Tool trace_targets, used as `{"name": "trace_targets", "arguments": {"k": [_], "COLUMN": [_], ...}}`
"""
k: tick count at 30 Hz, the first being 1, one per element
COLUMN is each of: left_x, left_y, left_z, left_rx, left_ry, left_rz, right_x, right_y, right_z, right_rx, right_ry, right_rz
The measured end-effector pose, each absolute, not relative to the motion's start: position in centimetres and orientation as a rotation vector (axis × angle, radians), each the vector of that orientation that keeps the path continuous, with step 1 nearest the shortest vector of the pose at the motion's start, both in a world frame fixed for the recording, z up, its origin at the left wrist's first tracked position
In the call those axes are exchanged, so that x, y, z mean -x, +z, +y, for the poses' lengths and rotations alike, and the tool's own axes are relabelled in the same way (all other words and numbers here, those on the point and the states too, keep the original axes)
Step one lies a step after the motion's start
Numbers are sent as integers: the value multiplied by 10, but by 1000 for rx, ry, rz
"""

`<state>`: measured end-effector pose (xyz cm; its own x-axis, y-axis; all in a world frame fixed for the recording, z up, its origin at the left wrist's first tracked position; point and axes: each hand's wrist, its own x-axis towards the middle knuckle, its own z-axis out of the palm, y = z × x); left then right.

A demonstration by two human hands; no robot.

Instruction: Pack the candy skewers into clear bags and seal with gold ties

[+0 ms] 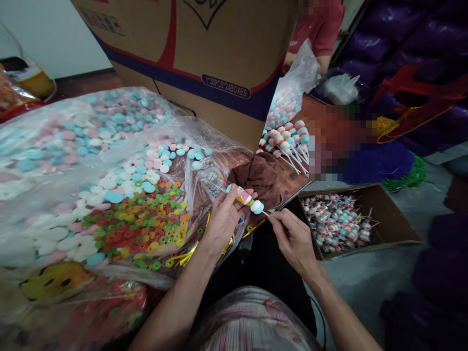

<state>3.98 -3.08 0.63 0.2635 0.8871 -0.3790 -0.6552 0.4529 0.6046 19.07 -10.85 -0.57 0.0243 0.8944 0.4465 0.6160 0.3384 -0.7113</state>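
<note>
My left hand (224, 217) is closed around a candy skewer (247, 199), its fingers wrapped over the stacked pastel discs. My right hand (292, 239) pinches the thin white stick end of the same skewer, just right of the lowest blue-white disc. Both hands hover over the table's near edge, beside a clear bag of small coloured candy rings (146, 222). A brown cloth (260, 176) lies just behind the skewer.
Clear bags of pastel candy discs (84, 141) cover the table's left. A large cardboard carton (204, 53) stands behind. Finished skewers (287, 141) lie at the far right of the table; an open box of wrapped ones (338, 224) sits on the floor. Another person in red (318, 29) is beyond.
</note>
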Motion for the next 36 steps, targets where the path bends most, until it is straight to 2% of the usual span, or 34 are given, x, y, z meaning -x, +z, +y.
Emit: {"name": "trace_targets", "arguments": {"k": [8,14,19,30,32,36], "left_x": [-45,-31,-27,-29,-29,-28], "left_y": [3,7,12,8,7,3], "left_z": [-38,-34,-23,-26,-26,-25], "left_rx": [-438,-446,-413,-438,-444,-466], "left_ry": [1067,906,1017,1049,1060,1138], "left_rz": [775,763,805,901,928,946], "right_x": [-168,-170,-175,-192,-196,-199], "right_y": [-16,-5,5,16,19,24], "right_z": [-105,-109,-114,-111,-111,-109], "right_rx": [1367,1476,1506,1496,1514,1380], "right_ry": [320,685,862,755,906,1416], "right_rz": [-1648,-1409,-1345,-1525,-1396,-925]}}
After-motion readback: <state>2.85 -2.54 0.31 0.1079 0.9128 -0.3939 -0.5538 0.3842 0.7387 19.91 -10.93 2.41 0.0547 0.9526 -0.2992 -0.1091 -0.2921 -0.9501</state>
